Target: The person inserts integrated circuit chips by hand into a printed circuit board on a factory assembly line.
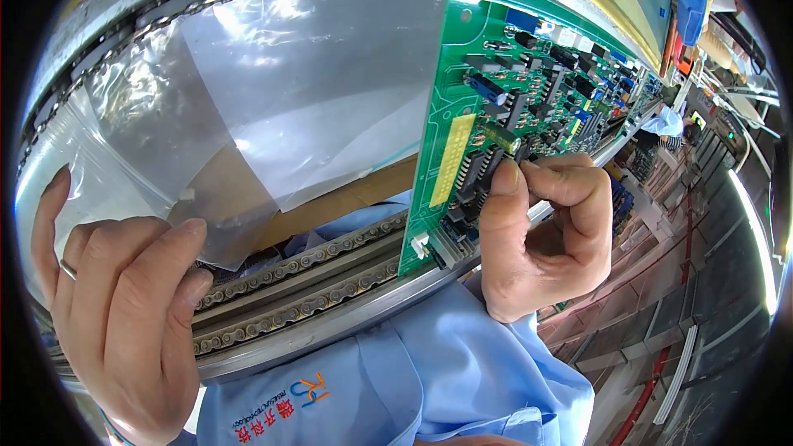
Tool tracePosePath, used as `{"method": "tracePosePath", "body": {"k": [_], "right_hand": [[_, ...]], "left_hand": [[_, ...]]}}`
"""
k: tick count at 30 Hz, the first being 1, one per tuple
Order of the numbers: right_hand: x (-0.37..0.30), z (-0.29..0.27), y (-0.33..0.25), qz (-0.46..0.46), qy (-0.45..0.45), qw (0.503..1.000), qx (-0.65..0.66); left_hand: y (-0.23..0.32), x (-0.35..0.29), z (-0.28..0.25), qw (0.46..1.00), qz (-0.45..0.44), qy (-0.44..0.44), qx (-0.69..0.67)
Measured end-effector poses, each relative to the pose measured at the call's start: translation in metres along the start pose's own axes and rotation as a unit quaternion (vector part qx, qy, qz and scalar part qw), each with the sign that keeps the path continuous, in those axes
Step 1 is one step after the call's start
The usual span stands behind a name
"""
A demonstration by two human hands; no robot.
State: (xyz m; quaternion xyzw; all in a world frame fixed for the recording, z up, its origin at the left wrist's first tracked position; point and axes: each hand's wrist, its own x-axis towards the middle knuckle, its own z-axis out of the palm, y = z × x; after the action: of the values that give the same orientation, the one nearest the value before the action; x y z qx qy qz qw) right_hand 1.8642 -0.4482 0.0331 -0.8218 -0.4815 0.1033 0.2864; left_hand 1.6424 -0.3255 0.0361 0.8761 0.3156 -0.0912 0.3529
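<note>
A green circuit board (438, 128), crowded with chips, capacitors and other parts, rests along the chain rail. Over its lower part, my right hand (549, 231) is closed in a pinch, thumb and forefinger tips beside a black chip (477, 172). Whatever sits between those fingertips is hidden or too small to name. At the left, my left hand (124, 306) hovers by a clear plastic bag (124, 107), fingers half bent and apart, with a ring on one finger. A small white piece (187, 195) shows near its forefinger; I see nothing held there.
Roller chains (289, 310) on a metal rail run between me and the board, and another chain (165, 12) curves along the far side. More boards continue to the right. Beyond them is a person in light blue (665, 122). A blue bin (692, 8) stands far right.
</note>
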Motion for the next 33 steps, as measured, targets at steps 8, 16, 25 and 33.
{"method": "tracePosePath", "body": {"k": [8, 16, 25, 33], "right_hand": [[0.001, -0.002, 0.000, -0.010, -0.013, 1.000, -0.025], [-0.003, -0.004, -0.007, 0.036, -0.028, 0.999, -0.015], [-0.002, -0.002, 0.000, -0.004, -0.025, 0.999, -0.022], [-0.001, -0.003, 0.001, 0.001, -0.025, 1.000, -0.010]], "left_hand": [[-0.002, 0.001, 0.004, 1.000, 0.007, 0.011, 0.008], [0.000, 0.002, 0.004, 1.000, -0.004, 0.013, 0.011], [0.000, -0.001, 0.002, 0.999, -0.012, 0.004, 0.031], [0.000, -0.001, 0.003, 0.999, -0.013, 0.006, 0.041]]}}
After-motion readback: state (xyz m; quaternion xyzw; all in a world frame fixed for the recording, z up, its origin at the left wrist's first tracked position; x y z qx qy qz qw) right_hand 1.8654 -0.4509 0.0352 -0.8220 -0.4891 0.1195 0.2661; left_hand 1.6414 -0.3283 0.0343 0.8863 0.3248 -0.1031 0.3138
